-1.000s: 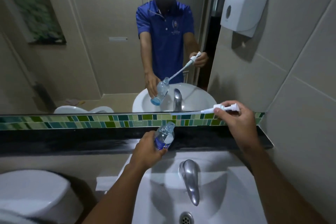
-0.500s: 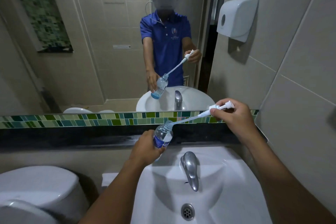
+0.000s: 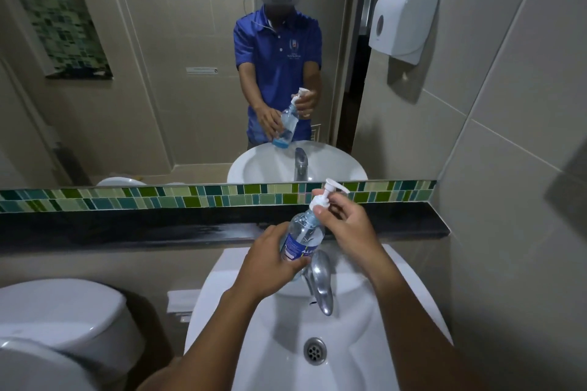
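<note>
A clear plastic bottle with a blue label and a little blue liquid is tilted above the white sink. My left hand grips its body from the left. A white pump head sits in the bottle's neck. My right hand pinches the pump's collar with thumb and fingertips. The pump's tube is inside the bottle and mostly hidden.
A chrome tap stands just under the bottle. A dark ledge and a green tile strip run below the mirror. A white toilet is at lower left. A paper dispenser hangs on the right wall.
The pump with its long tube was held out to the right of the bottle. My right hand has brought it in and down, so the pump now sits on the bottle's neck.
</note>
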Demonstrator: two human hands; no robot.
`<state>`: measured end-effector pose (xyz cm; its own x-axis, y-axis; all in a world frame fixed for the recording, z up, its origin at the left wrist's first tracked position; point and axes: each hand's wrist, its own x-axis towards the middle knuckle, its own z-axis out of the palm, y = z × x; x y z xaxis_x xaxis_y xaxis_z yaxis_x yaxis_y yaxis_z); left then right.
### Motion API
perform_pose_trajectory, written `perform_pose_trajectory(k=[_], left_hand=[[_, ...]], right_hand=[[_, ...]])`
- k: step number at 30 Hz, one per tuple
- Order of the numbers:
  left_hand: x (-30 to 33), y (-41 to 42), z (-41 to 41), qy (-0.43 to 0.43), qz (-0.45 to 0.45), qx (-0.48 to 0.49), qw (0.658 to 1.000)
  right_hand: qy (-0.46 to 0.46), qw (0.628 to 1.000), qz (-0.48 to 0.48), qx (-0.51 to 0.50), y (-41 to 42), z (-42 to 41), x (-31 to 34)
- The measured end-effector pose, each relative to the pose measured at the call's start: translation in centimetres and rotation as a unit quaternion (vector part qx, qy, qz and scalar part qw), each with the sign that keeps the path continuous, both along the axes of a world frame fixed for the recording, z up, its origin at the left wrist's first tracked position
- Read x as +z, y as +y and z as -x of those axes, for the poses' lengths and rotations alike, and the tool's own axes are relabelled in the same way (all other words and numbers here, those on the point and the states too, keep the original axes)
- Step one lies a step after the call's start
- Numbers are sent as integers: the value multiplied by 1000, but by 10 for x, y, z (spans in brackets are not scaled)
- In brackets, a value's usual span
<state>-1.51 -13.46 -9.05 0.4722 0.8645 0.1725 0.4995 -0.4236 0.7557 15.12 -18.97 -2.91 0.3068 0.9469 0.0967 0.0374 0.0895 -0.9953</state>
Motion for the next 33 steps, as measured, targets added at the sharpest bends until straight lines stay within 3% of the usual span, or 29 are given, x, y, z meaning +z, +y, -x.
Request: perform_pose_trajectory(k=[2,6,10,12,15,18,22,25,28,31,33], left_hand=[[-6,-11,3,-29,32,-9,999],[-17,-30,10,-72,92,-18,993],[-16,-39,12,-74,110,-31,991],[-15,-40,13,-81,119,-31,989],[-16,-41,13,-78,127,-38,988],[-15,-42,12,-78,131,-45,987],[-13,-42,11,-72,126,-49,988],[-14,-42,11,-68,124,-50,989],[-14,-42,11,-62,122,-52,989],[-12,-42,11,-56,123,-52,989],[-10,-43,12,-50,126,-49,990]], right_hand=[[24,999,-13,28,-9,4,-9],[-4,999,-3,-41,-21,10,-17],[56,997,-12,47,-31,10,-18],[28,998,-22,46,-34,9,-18],[-20,999,-15,23,-35,8,-17],[7,998,-19,67,-38,7,-19],[-24,999,-23,8,-37,6,-18],[-14,998,-17,54,-39,6,-19],[-48,999,-12,15,-38,6,-19],[-1,997,-13,77,-40,6,-17],[-30,997,-8,64,-40,7,-16]])
